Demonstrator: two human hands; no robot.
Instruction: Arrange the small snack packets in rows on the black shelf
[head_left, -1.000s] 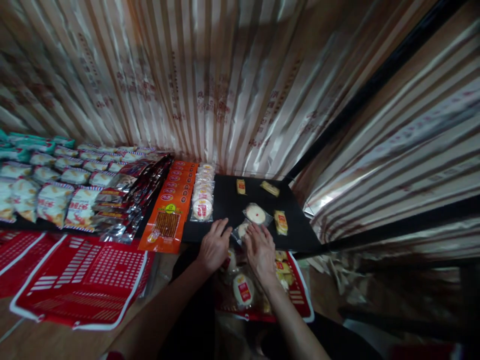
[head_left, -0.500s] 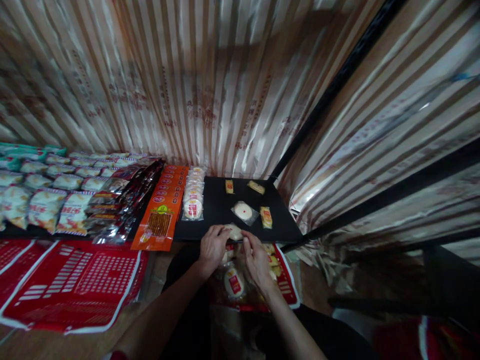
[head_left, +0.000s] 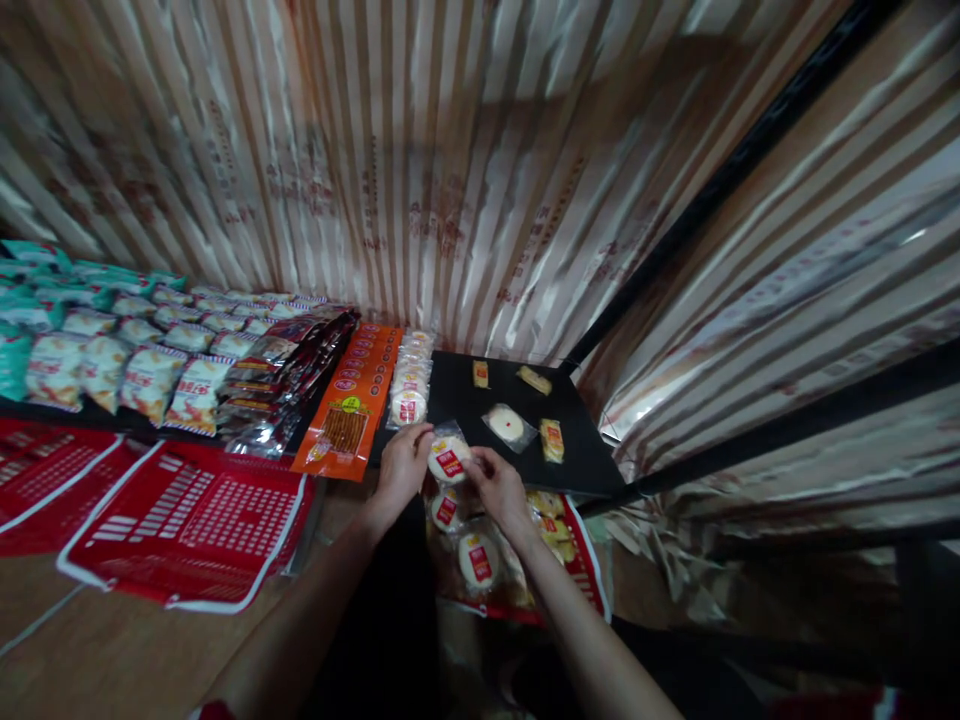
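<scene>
Left hand (head_left: pixel 403 465) and right hand (head_left: pixel 499 490), both grasping one round cake packet (head_left: pixel 448 460): the left takes its left edge, the right pinches its right edge. The packet, clear-wrapped with a red label facing up, is held at the near edge of the black tabletop (head_left: pixel 592 462). Just nearer, under the hands, a red basket (head_left: pixel 592 580) holds more labelled round cakes (head_left: pixel 478 560) and small yellow packets (head_left: pixel 547 515). To the left, well apart, lie two further red baskets (head_left: pixel 187 520).

On the tabletop beyond the hands: a single round cake (head_left: pixel 508 425) in clear wrap, a yellow packet (head_left: pixel 553 440) beside it, and two more (head_left: pixel 481 373) near the back. A row of round cakes (head_left: pixel 409 400) runs front to back, flanked on the left by orange packets (head_left: pixel 352 410), dark foil packets (head_left: pixel 285 375) and pale snack bags (head_left: pixel 150 380). A striped curtain (head_left: pixel 450 150) closes the back.
</scene>
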